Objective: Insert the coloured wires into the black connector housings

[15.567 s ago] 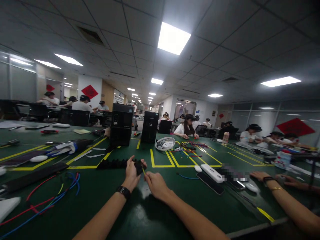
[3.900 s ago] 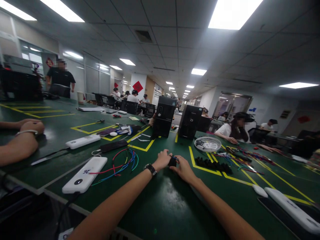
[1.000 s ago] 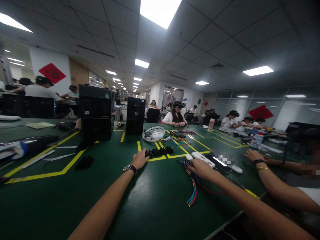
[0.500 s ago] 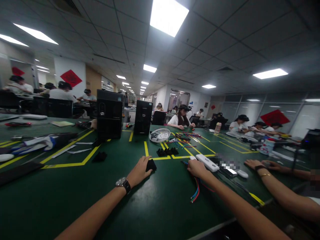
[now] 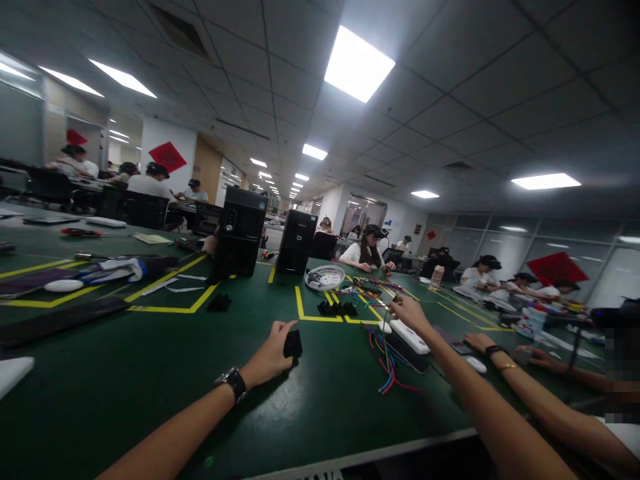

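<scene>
My left hand, with a watch on its wrist, is closed on a small black plastic block just above the green table. Thumb and fingers grip the block's left side. My right hand is raised over the table with its fingertips pinched on a thin dark-green wire. The wire hangs down toward a loose bundle of red and blue wires, which lies beside a white power bank. More black blocks stand in a row beyond my left hand, and another black piece lies farther left.
Two black computer towers stand at the back. A white round fan grille and more coloured wires lie in the middle. At the right, a neighbour's forearm rests on the table. A screwdriver lies far left.
My right hand has lifted away from the wire bundle, drawing one wire up. My left hand still holds the black block, now turned more upright. The view has shifted slightly.
</scene>
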### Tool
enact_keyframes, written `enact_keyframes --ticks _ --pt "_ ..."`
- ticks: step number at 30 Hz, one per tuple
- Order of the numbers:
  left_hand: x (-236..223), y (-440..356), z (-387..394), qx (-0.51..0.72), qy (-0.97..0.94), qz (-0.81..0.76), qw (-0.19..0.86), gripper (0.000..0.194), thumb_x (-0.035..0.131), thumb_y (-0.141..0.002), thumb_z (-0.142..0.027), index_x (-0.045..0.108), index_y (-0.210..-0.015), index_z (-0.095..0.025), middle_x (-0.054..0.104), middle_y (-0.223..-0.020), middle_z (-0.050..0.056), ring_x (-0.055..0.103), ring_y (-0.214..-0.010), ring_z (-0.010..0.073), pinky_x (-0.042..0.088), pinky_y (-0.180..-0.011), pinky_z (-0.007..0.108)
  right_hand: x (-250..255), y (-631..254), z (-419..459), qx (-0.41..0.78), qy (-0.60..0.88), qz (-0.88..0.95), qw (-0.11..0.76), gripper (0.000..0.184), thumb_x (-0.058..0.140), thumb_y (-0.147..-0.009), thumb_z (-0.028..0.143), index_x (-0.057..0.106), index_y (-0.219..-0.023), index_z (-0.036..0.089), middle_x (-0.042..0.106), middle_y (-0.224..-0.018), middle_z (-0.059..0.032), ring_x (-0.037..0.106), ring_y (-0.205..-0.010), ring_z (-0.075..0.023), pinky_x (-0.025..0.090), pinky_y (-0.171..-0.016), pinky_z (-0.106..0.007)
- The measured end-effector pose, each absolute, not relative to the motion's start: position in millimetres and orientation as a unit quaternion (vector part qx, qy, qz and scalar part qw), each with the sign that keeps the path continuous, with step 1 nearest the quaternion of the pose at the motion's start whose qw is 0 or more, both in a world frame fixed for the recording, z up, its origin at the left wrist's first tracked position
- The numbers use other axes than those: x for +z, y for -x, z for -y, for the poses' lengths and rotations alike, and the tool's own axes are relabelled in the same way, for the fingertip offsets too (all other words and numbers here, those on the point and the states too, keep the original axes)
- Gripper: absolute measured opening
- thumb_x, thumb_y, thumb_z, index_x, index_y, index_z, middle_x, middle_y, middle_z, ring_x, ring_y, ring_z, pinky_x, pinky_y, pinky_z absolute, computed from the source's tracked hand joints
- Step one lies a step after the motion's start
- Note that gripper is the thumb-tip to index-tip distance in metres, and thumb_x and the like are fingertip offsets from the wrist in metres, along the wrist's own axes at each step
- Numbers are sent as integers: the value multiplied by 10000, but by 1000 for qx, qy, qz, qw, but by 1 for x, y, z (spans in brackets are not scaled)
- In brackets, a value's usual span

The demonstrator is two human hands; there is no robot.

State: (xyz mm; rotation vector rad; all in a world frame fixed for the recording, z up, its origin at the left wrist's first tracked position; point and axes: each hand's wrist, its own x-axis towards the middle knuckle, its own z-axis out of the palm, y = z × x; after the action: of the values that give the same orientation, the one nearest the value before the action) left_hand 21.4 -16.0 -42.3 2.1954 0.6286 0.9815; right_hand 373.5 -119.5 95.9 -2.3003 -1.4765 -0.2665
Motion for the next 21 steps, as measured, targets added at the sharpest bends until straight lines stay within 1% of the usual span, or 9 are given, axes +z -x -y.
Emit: enact_keyframes --ticks 3,6,8,10,11,13,15,18,21 --pt "-42 -22 12 373 -838 -212 337 759 580 -641 -112 360 -1361 -210 396 -1192 80 528 -996 186 445 -914 301 115 -369 113 -91 806 527 253 363 331 -893 290 623 -988 97 693 -928 -142 649 -779 -195 434 -651 -242" --pt "-36 -19 9 367 -830 -213 361 809 569 -613 -75 344 -1379 -205 415 -1198 90 521 -995 190 437 -910 303 135 -349 105 -75 750 545 366 392 245 -927 325 528 -1112 127 652 -1052 -161 621 -920 -214 447 -707 -270" --pt "-32 -16 7 354 -824 -220 384 848 580 -592 -67 325 -1392 -190 448 -1183 98 519 -994 201 435 -902 314 139 -321 101 -51 695 569 437 404 169 -949 355 470 -1142 166 640 -1068 -161 604 -949 -215 450 -726 -285" --pt "-30 -15 5 340 -817 -221 410 850 598 -580 -68 337 -1382 -172 495 -1149 101 526 -986 213 434 -891 327 131 -281 97 3 630 609 482 389 145 -958 395 449 -1106 203 662 -971 -136 616 -861 -200 453 -708 -287" --pt "-30 -15 4 337 -813 -216 423 829 607 -575 -68 364 -1361 -165 521 -1124 98 532 -979 217 434 -885 330 122 -258 94 62 585 635 500 345 204 -953 426 453 -1065 215 670 -871 -107 619 -772 -190 455 -685 -288" --pt "-32 -17 -1 348 -799 -201 449 742 616 -569 -61 441 -1283 -158 565 -1064 88 546 -960 217 435 -869 331 95 -215 84 191 538 677 465 288 341 -918 468 472 -962 215 622 -641 -17 574 -549 -157 443 -567 -269" --pt "-35 -20 -6 379 -774 -194 468 645 617 -568 -50 493 -1193 -151 587 -1019 80 558 -940 214 440 -844 330 64 -182 69 264 527 690 419 319 387 -892 497 497 -881 198 548 -500 34 497 -400 -128 382 -443 -236" --pt "-37 -22 -16 436 -719 -227 492 585 607 -579 -40 481 -1143 -130 592 -1004 90 572 -916 207 451 -805 328 26 -158 43 282 525 673 438 344 466 -845 517 514 -789 180 519 -460 51 423 -341 -89 296 -370 -201" --pt "-31 -17 -21 495 -657 -263 504 682 649 -606 -74 396 -1235 -137 579 -1059 99 575 -948 201 443 -839 330 6 -152 27 327 515 647 458 373 504 -809 537 519 -766 167 523 -457 53 368 -312 -65 228 -340 -190"
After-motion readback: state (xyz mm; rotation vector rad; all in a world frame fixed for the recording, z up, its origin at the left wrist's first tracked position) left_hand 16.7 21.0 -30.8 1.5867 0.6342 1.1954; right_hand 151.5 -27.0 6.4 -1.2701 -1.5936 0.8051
